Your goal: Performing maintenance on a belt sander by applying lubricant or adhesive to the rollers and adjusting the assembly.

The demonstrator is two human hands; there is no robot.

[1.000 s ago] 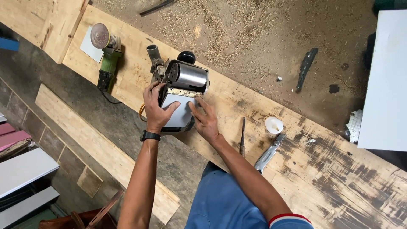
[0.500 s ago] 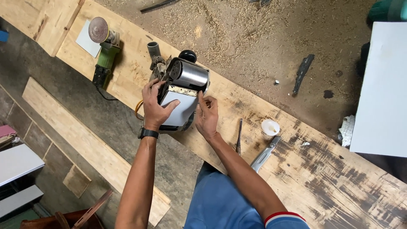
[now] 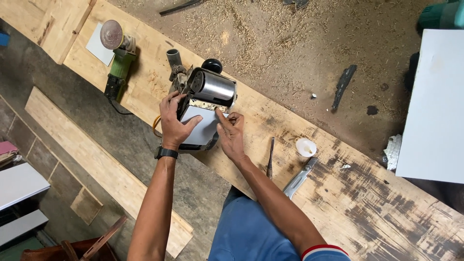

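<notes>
A belt sander [image 3: 209, 94] with a silver motor housing and black knob lies on its side on a long wooden plank [image 3: 270, 121]. A pale grey sanding sheet [image 3: 202, 126] covers its base. My left hand [image 3: 175, 123], with a black watch on the wrist, grips the sander's left side and the sheet's edge. My right hand [image 3: 231, 135] rests on the plank at the sander's right side, with the forefinger pressing on the sheet's upper right corner.
A green angle grinder [image 3: 118, 58] with a sanding disc lies at the plank's far left on a white sheet. A chisel [image 3: 270, 157], a utility knife [image 3: 299, 176] and a small white cup [image 3: 306, 147] lie to the right. A white board [image 3: 432, 106] stands at right. Sawdust covers the ground beyond.
My right hand has slid from the sheet's middle to the sander's right edge. The left hand keeps its grip. The camera has shifted slightly.
</notes>
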